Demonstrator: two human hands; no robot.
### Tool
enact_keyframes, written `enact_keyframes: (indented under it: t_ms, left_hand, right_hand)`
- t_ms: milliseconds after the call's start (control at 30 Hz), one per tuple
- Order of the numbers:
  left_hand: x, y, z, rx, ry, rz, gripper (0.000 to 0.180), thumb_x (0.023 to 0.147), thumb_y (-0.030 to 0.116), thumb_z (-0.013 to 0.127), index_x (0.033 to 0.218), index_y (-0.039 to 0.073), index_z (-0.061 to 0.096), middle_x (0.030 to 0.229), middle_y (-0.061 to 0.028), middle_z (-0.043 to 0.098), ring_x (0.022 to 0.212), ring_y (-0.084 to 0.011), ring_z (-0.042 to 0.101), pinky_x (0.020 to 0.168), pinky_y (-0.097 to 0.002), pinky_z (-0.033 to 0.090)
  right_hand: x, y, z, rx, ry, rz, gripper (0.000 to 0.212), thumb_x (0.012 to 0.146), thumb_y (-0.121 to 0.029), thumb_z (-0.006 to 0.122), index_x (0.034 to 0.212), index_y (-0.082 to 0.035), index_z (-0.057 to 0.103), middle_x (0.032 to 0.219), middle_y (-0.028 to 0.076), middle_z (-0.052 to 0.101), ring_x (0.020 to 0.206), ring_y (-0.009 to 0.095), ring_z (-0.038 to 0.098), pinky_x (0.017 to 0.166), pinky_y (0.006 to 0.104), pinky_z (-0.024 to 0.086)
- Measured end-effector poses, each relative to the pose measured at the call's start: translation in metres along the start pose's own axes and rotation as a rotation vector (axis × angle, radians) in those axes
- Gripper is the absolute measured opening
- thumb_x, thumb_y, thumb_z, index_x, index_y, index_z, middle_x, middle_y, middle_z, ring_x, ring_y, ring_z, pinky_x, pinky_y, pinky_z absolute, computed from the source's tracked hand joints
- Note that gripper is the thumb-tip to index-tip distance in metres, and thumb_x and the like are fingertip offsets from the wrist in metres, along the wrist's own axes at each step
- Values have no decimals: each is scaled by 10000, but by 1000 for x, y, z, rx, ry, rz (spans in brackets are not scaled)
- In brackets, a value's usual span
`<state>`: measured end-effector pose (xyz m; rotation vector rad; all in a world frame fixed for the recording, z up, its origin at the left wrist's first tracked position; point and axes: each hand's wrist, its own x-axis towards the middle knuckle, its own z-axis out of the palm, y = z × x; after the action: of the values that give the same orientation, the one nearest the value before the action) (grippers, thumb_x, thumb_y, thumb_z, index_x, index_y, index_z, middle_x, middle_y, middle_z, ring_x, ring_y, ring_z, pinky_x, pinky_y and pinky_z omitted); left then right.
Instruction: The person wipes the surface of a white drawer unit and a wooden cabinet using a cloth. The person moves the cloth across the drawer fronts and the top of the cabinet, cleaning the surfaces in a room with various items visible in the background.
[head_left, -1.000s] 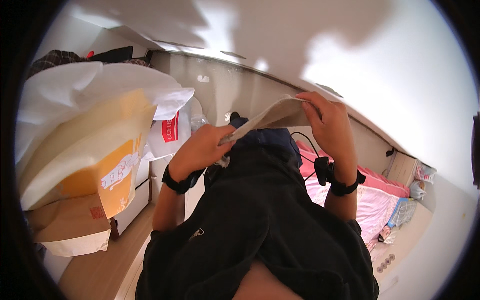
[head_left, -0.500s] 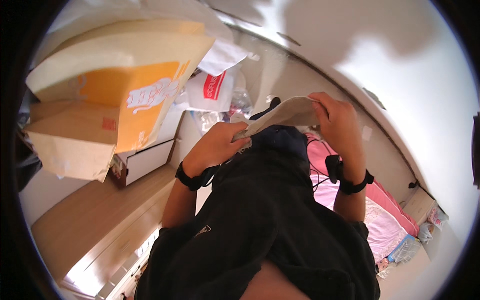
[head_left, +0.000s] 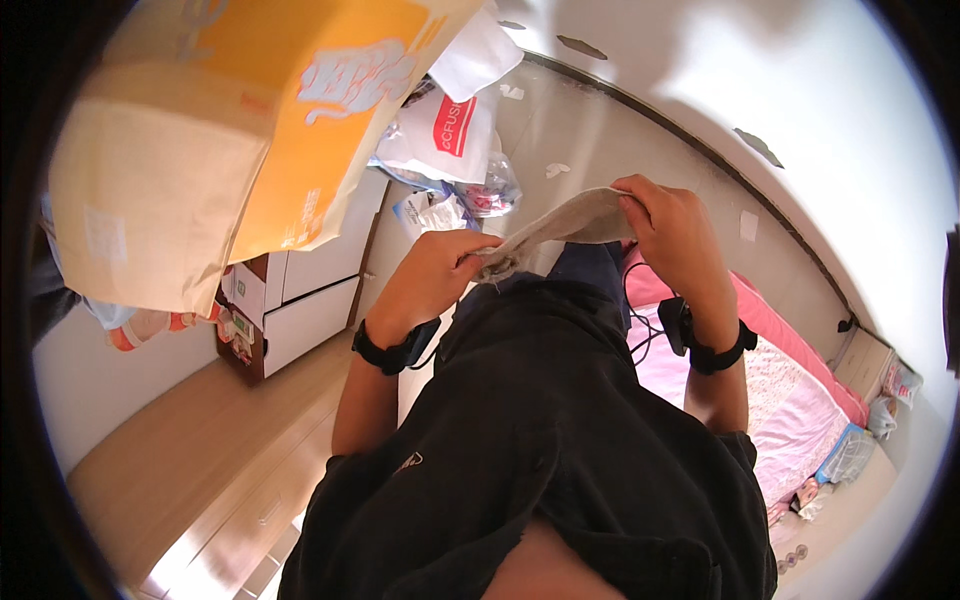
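A thin grey-beige cloth is stretched between my two hands in front of my body, its middle bowed upward. The end on the left looks bunched and frayed. My left hand pinches that end between thumb and fingers. At the upper right, my right hand grips the other end, thumb on the near side and fingers curled behind. Each wrist wears a black strap with a small dark device. Dark trousers show just beyond the cloth.
A large tan and orange paper bag looms at upper left, close by. Beyond it are a white plastic bag and a clear bag by a white cabinet. Pink bedding lies right, near a white wall. A black cable hangs by my right forearm.
My view has shifted, so the paper bag sits higher and nearer. Both hands keep hold of the cloth, which is still stretched between them.
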<state>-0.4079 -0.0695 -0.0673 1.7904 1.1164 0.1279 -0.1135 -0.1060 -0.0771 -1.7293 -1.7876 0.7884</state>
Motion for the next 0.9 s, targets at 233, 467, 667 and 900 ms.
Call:
enact_keyframes:
  t_ms: [233,467,667,900]
  left_hand:
    - [-114,-87,-24,-27,50,-99,197,940,84,590,1073,-28,682,822,-128,685,723,-167,629,696,-298,497]
    - [-242,-143,-38,-105,383,-190,176,940,157,641,914,-13,683,718,-115,585,642,-199,544,610,-335,428]
    - [-304,-192,-16,-212,777,-124,148,934,130,660,917,-14,687,877,-86,593,762,-208,585,702,-324,471]
    - [-330,-199,12,-382,902,-253,155,941,107,640,1024,-12,694,932,-118,662,798,-238,611,758,-338,490]
  right_hand:
    - [-43,-87,97,-36,-39,-24,138,921,-127,583,1004,-52,665,837,196,685,794,410,647,718,494,501]
    - [-60,-176,165,-105,-275,-170,125,926,-134,563,968,-50,646,818,211,669,791,428,638,719,509,492]
    - [-55,-236,203,-157,-405,-317,106,936,-150,566,965,-56,608,773,212,650,769,442,623,694,526,481]
    - [-46,-255,222,-180,-527,-489,126,949,-170,565,976,-51,597,799,225,650,765,454,612,674,545,461]
